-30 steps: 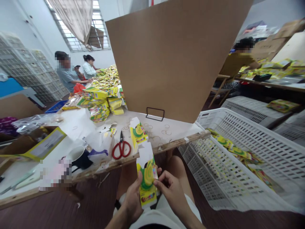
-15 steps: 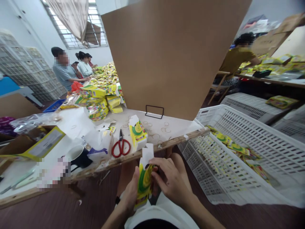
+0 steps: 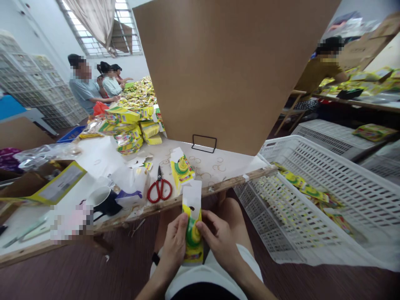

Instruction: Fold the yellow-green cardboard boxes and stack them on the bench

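A yellow and green carton point(image 3: 193, 239) with a raised white flap is upright over my lap, just in front of the table edge. My left hand point(image 3: 175, 239) grips its left side, thumb near the top. On its right side, my right hand point(image 3: 218, 235) holds the carton with thumb and fingers. Another yellow carton point(image 3: 182, 168) with an open white flap lies on the table right behind it. Red-handled scissors point(image 3: 159, 189) rest to the left of that carton. Inside the held carton, nothing can be made out.
A large cardboard sheet point(image 3: 231, 75) stands behind a black wire stand point(image 3: 204, 143). White basket point(image 3: 337, 166) with yellow packets is at right. Dark mug point(image 3: 106, 204), open box point(image 3: 62, 183) and stacked yellow packs point(image 3: 128, 137) are at left. Several people sit or stand further back.
The held carton has turned so its printed face and white flap point more toward me. My right hand has shifted from the top edge down to its right side. The view has moved slightly.
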Demonstrator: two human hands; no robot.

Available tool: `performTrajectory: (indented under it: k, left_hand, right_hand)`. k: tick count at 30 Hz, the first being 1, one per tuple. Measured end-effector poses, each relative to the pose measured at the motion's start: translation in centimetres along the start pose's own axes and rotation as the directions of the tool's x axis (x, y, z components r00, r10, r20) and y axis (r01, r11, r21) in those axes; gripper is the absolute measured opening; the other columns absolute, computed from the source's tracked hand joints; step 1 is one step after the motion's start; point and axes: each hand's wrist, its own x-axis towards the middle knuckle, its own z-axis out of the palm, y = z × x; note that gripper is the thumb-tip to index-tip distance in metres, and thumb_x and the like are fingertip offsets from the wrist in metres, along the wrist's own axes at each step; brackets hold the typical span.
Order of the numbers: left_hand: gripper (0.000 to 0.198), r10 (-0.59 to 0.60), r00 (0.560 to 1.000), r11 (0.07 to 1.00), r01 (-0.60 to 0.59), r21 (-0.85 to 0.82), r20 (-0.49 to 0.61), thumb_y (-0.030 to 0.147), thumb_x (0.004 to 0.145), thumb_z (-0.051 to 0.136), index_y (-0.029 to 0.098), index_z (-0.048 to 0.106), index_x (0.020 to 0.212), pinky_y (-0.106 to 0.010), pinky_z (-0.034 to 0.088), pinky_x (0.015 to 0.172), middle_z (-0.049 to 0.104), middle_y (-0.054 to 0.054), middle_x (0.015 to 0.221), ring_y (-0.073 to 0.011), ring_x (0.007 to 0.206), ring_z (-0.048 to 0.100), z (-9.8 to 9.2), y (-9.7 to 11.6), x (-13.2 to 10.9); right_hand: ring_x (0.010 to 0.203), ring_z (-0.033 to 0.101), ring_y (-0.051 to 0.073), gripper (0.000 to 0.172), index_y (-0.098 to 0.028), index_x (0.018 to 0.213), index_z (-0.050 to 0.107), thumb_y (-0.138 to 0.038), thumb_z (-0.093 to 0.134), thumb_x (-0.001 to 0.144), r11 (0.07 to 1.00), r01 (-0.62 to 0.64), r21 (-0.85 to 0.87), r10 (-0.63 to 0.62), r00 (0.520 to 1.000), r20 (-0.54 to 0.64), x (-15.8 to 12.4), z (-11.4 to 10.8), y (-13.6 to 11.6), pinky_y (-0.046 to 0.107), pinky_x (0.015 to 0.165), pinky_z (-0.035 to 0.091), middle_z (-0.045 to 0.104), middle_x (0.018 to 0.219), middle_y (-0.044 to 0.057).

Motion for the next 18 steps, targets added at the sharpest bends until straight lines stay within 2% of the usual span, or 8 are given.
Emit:
performTrajectory:
  k: [3,5,7,9,11,12,14,18]
  left_hand:
    - [0.049,0.078,0.997,0.995,-0.077,0.057,-0.018,0.062,0.076,0.059,0.013,0.066,0.078,-0.023,0.041,0.047,0.066,-0.005,0.068,-0.0173,0.058,0.057,0.5,0.1,0.2]
    - [0.041,0.119,0.991,0.986,-0.125,0.107,0.058,0.054,0.079,0.061,0.013,0.065,0.081,-0.023,0.044,0.052,0.067,-0.007,0.075,-0.0188,0.065,0.060,0.3,0.2,0.4]
    - [0.033,0.143,0.979,0.978,-0.163,0.134,0.144,0.043,0.080,0.066,0.015,0.061,0.096,-0.026,0.049,0.065,0.068,-0.008,0.086,-0.0222,0.078,0.064,-0.2,0.4,0.6]
    - [0.045,0.138,0.973,0.980,-0.160,0.115,0.183,0.034,0.080,0.068,0.020,0.049,0.117,-0.030,0.051,0.074,0.067,-0.009,0.096,-0.0242,0.088,0.065,-0.8,0.8,0.7]
    - [0.060,0.112,0.971,0.990,-0.128,0.063,0.212,0.031,0.081,0.066,0.026,0.033,0.131,-0.033,0.052,0.074,0.066,-0.009,0.103,-0.0252,0.090,0.066,-1.3,1.3,0.6]
    - [0.063,0.096,0.966,0.994,-0.108,0.037,0.240,0.031,0.082,0.065,0.028,0.028,0.134,-0.034,0.053,0.074,0.065,-0.010,0.106,-0.0256,0.091,0.066,-1.6,1.7,0.5]
    - [0.062,0.065,0.946,0.998,-0.070,0.003,0.319,0.030,0.082,0.065,0.028,0.030,0.133,-0.035,0.052,0.076,0.064,-0.010,0.107,-0.0259,0.092,0.065,-2.0,2.3,0.4]
    - [0.041,0.021,0.907,1.000,-0.026,0.006,0.422,0.028,0.078,0.071,0.021,0.047,0.111,-0.027,0.050,0.067,0.067,-0.005,0.085,-0.0213,0.078,0.066,-2.3,2.6,0.2]
  right_hand:
    - [0.068,0.055,0.017,0.029,-0.018,0.075,0.062,-0.038,0.050,0.091,0.997,-0.063,-0.055,0.060,0.997,-0.050,-0.2,0.5,0.8,0.026,0.062,0.045,0.058,0.071,0.004]
    - [0.066,0.054,0.017,0.031,-0.017,0.070,0.061,-0.039,0.052,0.090,0.995,-0.086,-0.059,0.080,0.992,-0.098,-0.1,0.5,1.1,0.026,0.060,0.045,0.058,0.069,0.004]
    - [0.069,0.058,0.018,0.025,-0.017,0.079,0.063,-0.038,0.054,0.089,0.992,-0.124,0.031,0.126,0.987,-0.095,0.1,0.2,1.2,0.027,0.063,0.048,0.062,0.075,0.006]
    - [0.073,0.061,0.019,0.023,-0.018,0.099,0.060,-0.037,0.058,0.087,0.977,-0.137,0.162,0.151,0.985,-0.079,0.3,-0.2,1.0,0.027,0.064,0.050,0.066,0.085,0.006]
    - [0.076,0.063,0.019,0.035,-0.020,0.117,0.050,-0.034,0.060,0.086,0.966,-0.096,0.240,0.114,0.991,-0.065,0.4,-0.9,0.5,0.027,0.065,0.051,0.066,0.094,0.007]
    - [0.077,0.063,0.018,0.040,-0.022,0.121,0.047,-0.033,0.060,0.085,0.966,-0.068,0.248,0.083,0.995,-0.049,0.5,-1.2,0.2,0.027,0.066,0.052,0.065,0.095,0.006]
    - [0.077,0.063,0.017,0.038,-0.023,0.122,0.049,-0.033,0.059,0.086,0.971,-0.043,0.234,0.037,0.999,0.031,0.7,-2.0,-0.3,0.026,0.066,0.051,0.064,0.092,0.005]
    - [0.067,0.056,0.014,0.019,-0.020,0.093,0.059,-0.037,0.052,0.090,0.977,-0.102,0.188,0.056,0.970,0.236,1.1,-3.3,-0.8,0.022,0.058,0.044,0.060,0.075,0.000]
